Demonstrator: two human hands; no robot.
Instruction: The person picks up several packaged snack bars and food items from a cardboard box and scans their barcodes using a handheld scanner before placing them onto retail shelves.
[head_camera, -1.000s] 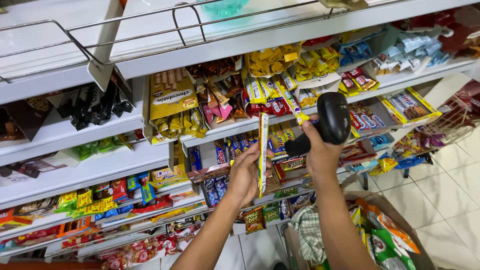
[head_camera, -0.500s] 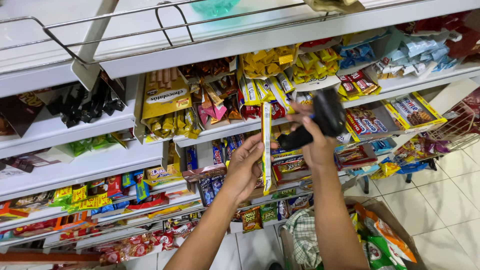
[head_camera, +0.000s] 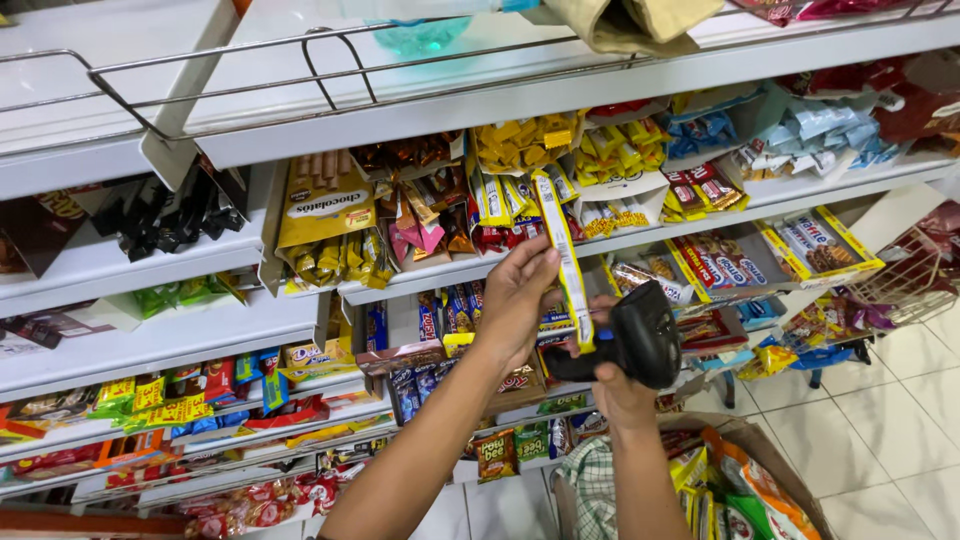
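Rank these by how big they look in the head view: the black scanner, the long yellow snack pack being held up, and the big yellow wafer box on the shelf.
1. Wafer box, clearly largest.
2. and 3. Scanner and snack pack: unsure. The pack is longer but very thin, the scanner shorter and bulkier, and both sit nearer the camera than the box.

I see white shelves (head_camera: 560, 100) crammed with snack packets filling my view from nine to two o'clock. Pale floor tiles (head_camera: 900, 420) show at four o'clock.
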